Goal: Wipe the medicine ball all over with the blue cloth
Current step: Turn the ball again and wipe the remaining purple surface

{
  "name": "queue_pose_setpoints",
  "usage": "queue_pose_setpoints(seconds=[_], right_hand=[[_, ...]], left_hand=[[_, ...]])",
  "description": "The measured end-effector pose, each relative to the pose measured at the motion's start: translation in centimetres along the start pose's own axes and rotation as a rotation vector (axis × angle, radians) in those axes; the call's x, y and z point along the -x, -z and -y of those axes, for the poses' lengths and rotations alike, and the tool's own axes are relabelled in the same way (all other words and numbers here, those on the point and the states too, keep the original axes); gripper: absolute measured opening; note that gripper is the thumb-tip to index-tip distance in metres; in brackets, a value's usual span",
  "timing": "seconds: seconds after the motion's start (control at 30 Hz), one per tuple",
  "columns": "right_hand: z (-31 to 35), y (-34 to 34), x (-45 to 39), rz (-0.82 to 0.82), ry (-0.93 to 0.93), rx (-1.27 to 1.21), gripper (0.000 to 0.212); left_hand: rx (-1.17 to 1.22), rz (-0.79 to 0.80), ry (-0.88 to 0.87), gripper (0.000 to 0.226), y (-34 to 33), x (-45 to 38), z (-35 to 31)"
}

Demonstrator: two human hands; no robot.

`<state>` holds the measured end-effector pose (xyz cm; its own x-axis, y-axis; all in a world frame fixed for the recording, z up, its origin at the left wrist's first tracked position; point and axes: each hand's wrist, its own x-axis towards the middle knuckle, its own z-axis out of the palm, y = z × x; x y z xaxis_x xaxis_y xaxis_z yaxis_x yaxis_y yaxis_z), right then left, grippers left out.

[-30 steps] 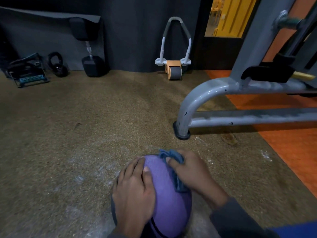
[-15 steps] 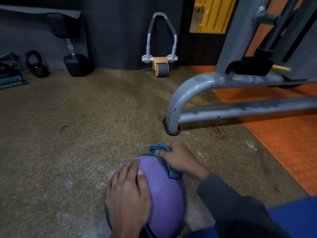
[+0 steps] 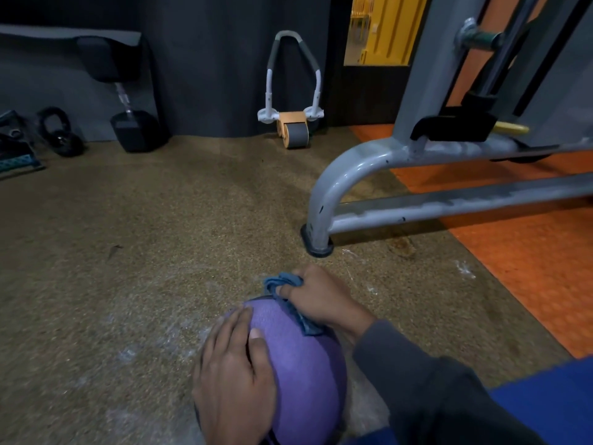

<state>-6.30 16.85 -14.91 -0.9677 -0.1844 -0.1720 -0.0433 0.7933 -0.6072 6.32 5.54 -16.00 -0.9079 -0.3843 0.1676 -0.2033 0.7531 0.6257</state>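
On speckled brown gym floor (image 3: 134, 258)

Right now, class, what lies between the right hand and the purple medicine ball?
In the head view, the crumpled blue cloth lies between the right hand and the purple medicine ball.

One head-worn view looks forward and down, close over the near floor (image 3: 134, 284), toward the far wall (image 3: 205, 65).
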Motion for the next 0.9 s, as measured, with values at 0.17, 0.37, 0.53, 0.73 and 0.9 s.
queue_pose_setpoints(seconds=[0.17,0.37,0.53,0.73,0.9], right_hand=[[-0.9,-1.0,0.4,-0.147,0.039,0.069,0.029],[-0.5,-1.0,2.7,-0.099,0.082,0.116,0.056],[-0.7,-1.2,6.2,-0.103,0.049,0.112,0.056],[-0.8,-3.5,10.1,-0.263,0.217,0.035,0.058],[-1.9,-2.7,6.1,-0.168,0.301,-0.122,0.036]], left_hand=[[-0.017,-0.033,-0.007,0.073,0.1,-0.1,-0.3],[-0.155,-0.158,0.026,0.042,1.4,-0.8,0.7],[-0.290,0.042,0.197,0.036,2.8,-2.9,0.8],[-0.384,0.144,0.132,0.050,0.3,-2.3,-1.2],[-0.291,0.118,0.007,0.064,1.2,-2.6,0.4]])
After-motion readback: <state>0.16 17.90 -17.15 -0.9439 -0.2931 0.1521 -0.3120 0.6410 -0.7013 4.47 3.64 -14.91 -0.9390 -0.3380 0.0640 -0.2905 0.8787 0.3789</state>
